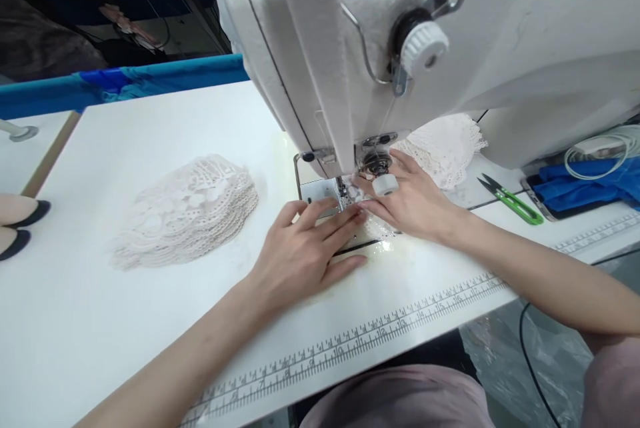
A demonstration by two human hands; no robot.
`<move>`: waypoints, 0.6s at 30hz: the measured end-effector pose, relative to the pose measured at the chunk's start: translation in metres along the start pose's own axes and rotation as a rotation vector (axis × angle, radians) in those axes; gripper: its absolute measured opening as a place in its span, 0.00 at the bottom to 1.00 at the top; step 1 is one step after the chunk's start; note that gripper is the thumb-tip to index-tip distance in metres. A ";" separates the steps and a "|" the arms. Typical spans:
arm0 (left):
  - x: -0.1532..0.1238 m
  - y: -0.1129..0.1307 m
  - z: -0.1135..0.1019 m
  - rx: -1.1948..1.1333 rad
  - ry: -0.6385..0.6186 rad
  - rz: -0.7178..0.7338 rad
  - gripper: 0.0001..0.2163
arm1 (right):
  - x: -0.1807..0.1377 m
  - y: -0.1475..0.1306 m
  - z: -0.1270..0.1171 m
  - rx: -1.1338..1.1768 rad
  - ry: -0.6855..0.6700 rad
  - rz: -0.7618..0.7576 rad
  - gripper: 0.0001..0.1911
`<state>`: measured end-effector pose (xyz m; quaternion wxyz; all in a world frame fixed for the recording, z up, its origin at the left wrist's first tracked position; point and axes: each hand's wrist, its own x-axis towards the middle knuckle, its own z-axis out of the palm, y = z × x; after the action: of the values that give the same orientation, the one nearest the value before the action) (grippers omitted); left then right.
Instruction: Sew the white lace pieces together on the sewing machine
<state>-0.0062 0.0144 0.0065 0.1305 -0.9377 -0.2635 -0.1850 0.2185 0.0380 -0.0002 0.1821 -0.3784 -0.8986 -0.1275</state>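
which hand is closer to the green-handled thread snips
Right. The right hand is just to the left of the green-handled thread snips, not touching them; the left hand is farther left, beyond the right hand.

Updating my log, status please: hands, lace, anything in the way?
Left hand, right hand: close together at the presser foot. Lace: partly under right hand. Lower knob partly blocks view of right hand; snips lie apart.

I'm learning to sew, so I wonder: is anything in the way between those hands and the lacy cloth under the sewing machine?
Nothing visible: the left hand and right hand both seem to touch the lacy cloth. The presser foot stands close by, and the green snips lie off to the right.
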 end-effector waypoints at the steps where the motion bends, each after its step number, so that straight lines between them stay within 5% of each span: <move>1: -0.001 -0.003 -0.003 0.048 0.044 -0.003 0.11 | 0.000 0.001 -0.003 0.004 0.010 0.007 0.16; 6: -0.005 -0.005 -0.013 0.188 0.192 -0.079 0.04 | -0.003 0.003 -0.009 -0.029 0.046 0.014 0.13; 10: -0.003 0.003 -0.006 0.040 0.022 -0.080 0.13 | -0.006 0.004 -0.007 -0.007 -0.037 -0.020 0.20; 13: -0.006 -0.007 -0.004 0.165 -0.089 -0.184 0.10 | -0.008 0.000 -0.010 0.109 -0.045 -0.037 0.19; 15: -0.009 -0.016 -0.008 0.340 -0.075 -0.291 0.11 | -0.010 -0.004 -0.013 0.156 -0.062 -0.068 0.18; 18: -0.008 -0.014 -0.011 0.285 -0.030 -0.320 0.13 | -0.013 -0.012 -0.015 0.134 -0.041 -0.117 0.20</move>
<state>-0.0238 0.0185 0.0153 0.2269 -0.8585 -0.4346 -0.1502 0.2221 0.0163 0.0066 0.1807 -0.3150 -0.9291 -0.0696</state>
